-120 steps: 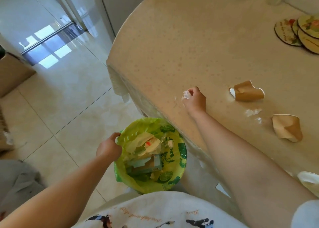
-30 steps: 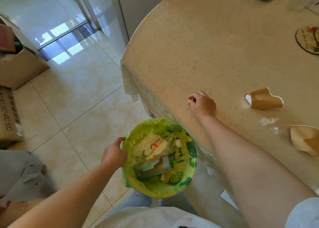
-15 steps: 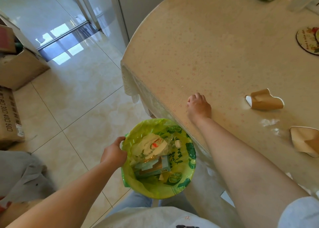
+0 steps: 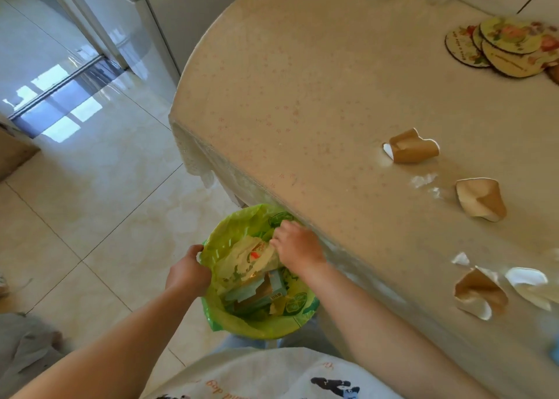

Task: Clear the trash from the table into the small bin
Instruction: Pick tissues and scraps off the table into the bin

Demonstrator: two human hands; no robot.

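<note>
Our left hand [image 4: 188, 273] grips the rim of the green-lined bin [image 4: 242, 323], low in the frame's centre beside the table [image 4: 302, 96] edge. Our right hand [image 4: 298, 246] is over the bin's mouth, fingers curled downward; we cannot tell whether it holds anything. Three torn cups [image 4: 411, 148] [image 4: 481, 199] [image 4: 479, 292] and white scraps [image 4: 423, 181] lie at the frame's right, well apart from the bin.

Only readable bit is "dog", upside down, on the shirt [image 4: 272, 377] at the bottom; coaster [image 4: 465, 49] lettering's too small.
</note>
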